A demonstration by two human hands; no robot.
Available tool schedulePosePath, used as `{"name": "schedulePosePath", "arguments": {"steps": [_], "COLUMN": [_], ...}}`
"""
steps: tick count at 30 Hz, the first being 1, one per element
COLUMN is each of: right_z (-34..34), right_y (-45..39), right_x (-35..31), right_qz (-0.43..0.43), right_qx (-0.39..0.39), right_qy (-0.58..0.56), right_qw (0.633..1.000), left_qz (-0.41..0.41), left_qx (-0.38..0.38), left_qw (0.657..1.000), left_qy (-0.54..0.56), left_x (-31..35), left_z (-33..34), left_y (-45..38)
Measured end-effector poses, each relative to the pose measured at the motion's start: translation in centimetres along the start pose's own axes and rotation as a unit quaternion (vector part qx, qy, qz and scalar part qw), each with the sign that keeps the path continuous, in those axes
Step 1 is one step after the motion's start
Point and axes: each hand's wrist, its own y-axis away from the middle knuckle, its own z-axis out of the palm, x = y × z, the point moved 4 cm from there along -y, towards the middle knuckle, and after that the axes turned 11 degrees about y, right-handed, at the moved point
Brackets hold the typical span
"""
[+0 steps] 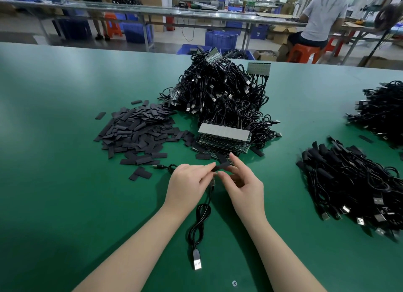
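My left hand (187, 182): bare, narrow across the back, with slender fingers that taper towards the tips.
My right hand (244, 187): bare as well, of the same slim build, with long fingers and smooth knuckles.
Fingertips (232, 156): the nails look short and plain, I think, though the view is too soft here for me to be sure.
My wrists (168, 206): narrow and uncovered, each with a slight hollow where hand meets arm.
My left forearm (135, 243): bare along all that shows, smooth, broadening evenly away from the wrist.
My right forearm (281, 248): bare too, with the same smooth, evenly broadening shape.
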Motion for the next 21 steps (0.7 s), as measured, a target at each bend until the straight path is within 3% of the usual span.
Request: {"name": "schedulePosePath", "arguments": {"steps": [6,15,21], "right_z": [0.29,0.18,0.72], "right_y": [-0.17,-0.33,-0.51], "right_x": [0.16,-0.08,-0.01], "right_qz": [-0.015,0.016,0.006], "right_qx": [-0.028,-0.043,-0.068], "right_qy": [0.04,-0.006,0.047], "right_qw": [0.999,0.999,0.997], "left_qz": [0.022,0.013,0.04], "left_qx": [-0.02,0.011,0.031], "left_qw": [0.999,1.0,0.997], "left_qy": [-0.02,-0.012,-0.061], "left_x": [0.39,0.07,0.35], "left_z": [0.08,-0.22,-0.09], "left_y": [-0.08,0.09,-0.14]}}
